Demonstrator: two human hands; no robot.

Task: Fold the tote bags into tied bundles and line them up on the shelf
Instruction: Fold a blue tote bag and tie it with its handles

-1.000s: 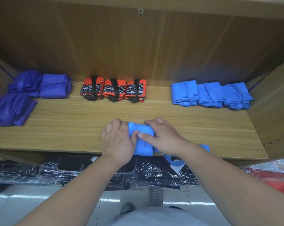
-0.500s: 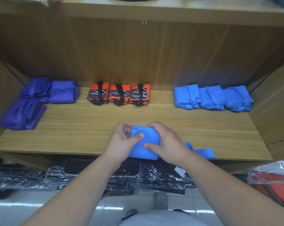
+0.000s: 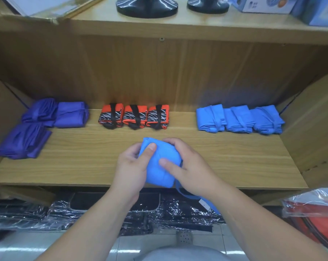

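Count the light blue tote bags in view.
4. Three tied bundles at the back right of the shelf: left bundle, middle bundle, right bundle. The fourth bag is gripped by the left hand and right hand at the front edge.

Soft even light; shadowed shelf back; wide-angle edges bowed.
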